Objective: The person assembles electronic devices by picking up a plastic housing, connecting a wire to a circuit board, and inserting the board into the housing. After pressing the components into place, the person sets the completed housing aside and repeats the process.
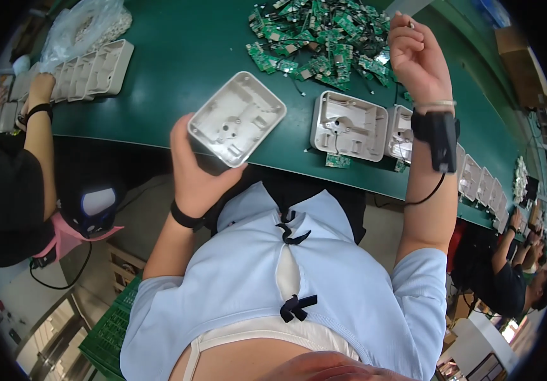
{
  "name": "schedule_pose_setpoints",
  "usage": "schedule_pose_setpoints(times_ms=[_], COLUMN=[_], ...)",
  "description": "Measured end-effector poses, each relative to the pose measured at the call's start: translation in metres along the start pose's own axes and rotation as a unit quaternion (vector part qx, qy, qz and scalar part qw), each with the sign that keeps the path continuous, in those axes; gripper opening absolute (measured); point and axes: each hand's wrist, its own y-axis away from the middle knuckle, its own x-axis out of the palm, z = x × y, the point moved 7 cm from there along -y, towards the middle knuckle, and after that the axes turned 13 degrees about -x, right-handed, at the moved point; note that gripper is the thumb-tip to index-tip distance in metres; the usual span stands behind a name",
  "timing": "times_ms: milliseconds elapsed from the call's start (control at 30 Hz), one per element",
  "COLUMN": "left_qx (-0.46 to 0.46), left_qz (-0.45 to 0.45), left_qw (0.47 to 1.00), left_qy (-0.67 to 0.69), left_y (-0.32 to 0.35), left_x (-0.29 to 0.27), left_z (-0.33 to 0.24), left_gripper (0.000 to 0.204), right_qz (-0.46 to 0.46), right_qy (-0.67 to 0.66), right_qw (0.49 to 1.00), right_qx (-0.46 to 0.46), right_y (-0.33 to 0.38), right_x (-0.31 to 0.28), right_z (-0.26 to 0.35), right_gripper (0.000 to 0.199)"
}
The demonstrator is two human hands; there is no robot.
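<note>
My left hand (197, 181) grips a white plastic housing (238, 117) by its lower left side, tilted above the table's front edge with its hollow inside facing up. No circuit board shows inside it. My right hand (418, 57) is raised at the far right of a heap of green circuit boards (324, 38). Its fingers are curled in, with a tiny shiny bit at the fingertips too small to name. Between my hands a second white housing (349, 127) lies on the table, a green board (337, 160) with a thin cable hanging at its front edge.
The green table (159, 82) runs across. More white housings (470, 174) line its edge to the right, partly behind my right forearm. At the left, a co-worker's hand (41, 89) is by a row of housings (89, 73) and a clear plastic bag (86, 28) of small pale parts.
</note>
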Motion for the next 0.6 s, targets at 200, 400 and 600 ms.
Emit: schedule_pose_setpoints(times_ms=[200, 400, 600], left_qx=[0.024, 0.059, 0.043], left_qz=[0.012, 0.003, 0.004], left_qw=[0.999, 0.997, 0.995], left_qy=[0.029, 0.052, 0.09], left_y=[0.004, 0.009, 0.009], left_x=[0.008, 0.009, 0.013], left_z=[-0.004, -0.01, -0.011], left_gripper=[0.107, 0.11, 0.11], right_qz=[0.038, 0.149, 0.191], right_qy=[0.385, 0.654, 0.727], right_qw=[0.911, 0.713, 0.605], right_qx=[-0.142, -0.206, -0.262], right_y=[0.061, 0.088, 0.093], right_x=[0.009, -0.015, -0.028], right_z=[-0.124, -0.189, -0.216], right_gripper=[0.018, 0.013, 0.01])
